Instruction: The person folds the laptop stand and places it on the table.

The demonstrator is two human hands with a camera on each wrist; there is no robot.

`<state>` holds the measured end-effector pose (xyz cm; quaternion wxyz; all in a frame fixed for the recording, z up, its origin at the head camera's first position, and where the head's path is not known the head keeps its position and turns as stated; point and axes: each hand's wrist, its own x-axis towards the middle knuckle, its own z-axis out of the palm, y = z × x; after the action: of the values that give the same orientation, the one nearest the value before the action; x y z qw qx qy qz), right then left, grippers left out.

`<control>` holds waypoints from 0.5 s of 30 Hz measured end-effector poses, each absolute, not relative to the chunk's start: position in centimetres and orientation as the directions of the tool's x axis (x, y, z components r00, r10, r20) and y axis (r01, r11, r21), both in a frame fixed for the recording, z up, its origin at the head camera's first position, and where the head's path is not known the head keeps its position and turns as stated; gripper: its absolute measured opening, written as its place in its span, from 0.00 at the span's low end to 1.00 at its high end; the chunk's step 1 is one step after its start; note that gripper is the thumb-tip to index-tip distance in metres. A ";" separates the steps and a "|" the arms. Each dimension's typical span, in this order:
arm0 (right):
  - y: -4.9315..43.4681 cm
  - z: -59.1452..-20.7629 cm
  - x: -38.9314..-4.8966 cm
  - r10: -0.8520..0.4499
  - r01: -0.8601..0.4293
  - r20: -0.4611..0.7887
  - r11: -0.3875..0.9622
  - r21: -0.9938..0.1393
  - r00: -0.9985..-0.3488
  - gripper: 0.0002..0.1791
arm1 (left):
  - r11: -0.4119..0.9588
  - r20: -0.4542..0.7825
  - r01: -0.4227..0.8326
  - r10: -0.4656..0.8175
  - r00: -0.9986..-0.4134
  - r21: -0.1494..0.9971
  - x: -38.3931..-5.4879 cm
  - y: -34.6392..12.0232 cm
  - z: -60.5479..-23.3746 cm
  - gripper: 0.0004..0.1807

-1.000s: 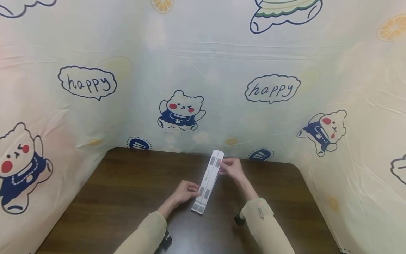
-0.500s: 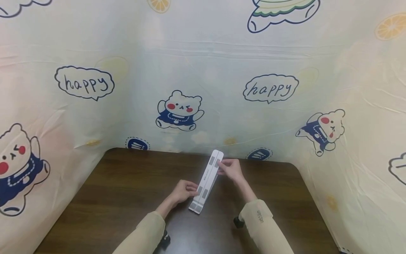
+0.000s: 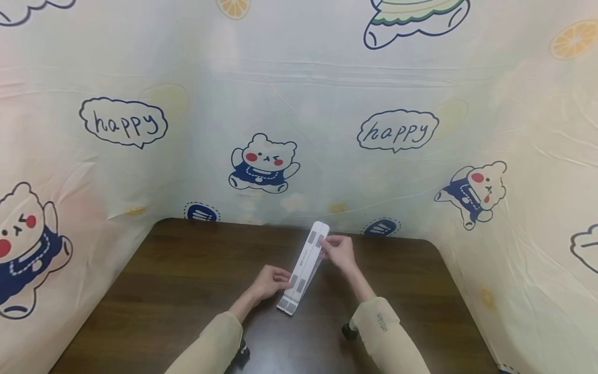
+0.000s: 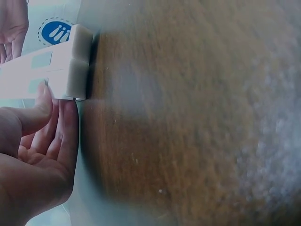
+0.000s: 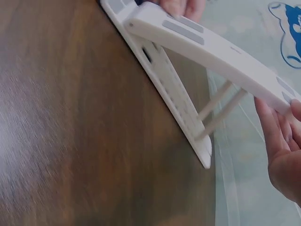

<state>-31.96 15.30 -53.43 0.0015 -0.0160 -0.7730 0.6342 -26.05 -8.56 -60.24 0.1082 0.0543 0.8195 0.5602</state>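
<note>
Pinching a white folding laptop stand point(image 3: 306, 265), the left hand point(image 3: 266, 282) grips near its hinged end and the right hand point(image 3: 340, 253) near the other, over the far middle of the dark wooden table point(image 3: 187, 291). From the head, mostly the padded upper bar shows; the right wrist view also reveals the slotted lower rail point(image 5: 175, 92) and two struts point(image 5: 223, 113) spanning the gap between. The stand's long axis slants from near left to far right, its hinged end toward the person, the upper bar's other end raised toward the printed curtain point(image 3: 327, 171).
</note>
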 end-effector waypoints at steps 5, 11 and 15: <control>15.1 -53.8 -31.8 0.048 -0.013 0.024 0.214 -0.977 -0.999 0.15 | 0.365 -0.115 -0.031 0.212 -0.970 0.930 -25.9 -8.2 -60.1 0.15; 15.4 -53.7 -31.7 0.039 0.002 0.006 0.206 -0.978 -0.999 0.15 | 0.389 -0.129 -0.040 0.207 -0.970 0.920 -25.8 -8.2 -60.1 0.15; 15.5 -53.7 -31.7 0.031 0.020 -0.014 0.186 -0.982 -0.999 0.14 | 0.403 -0.118 -0.025 0.206 -0.971 0.915 -25.9 -8.5 -59.9 0.15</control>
<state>-31.70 15.48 -53.68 0.0046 -0.0166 -0.7699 0.6379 -25.93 -8.48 -59.89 0.1064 0.0544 0.8306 0.5439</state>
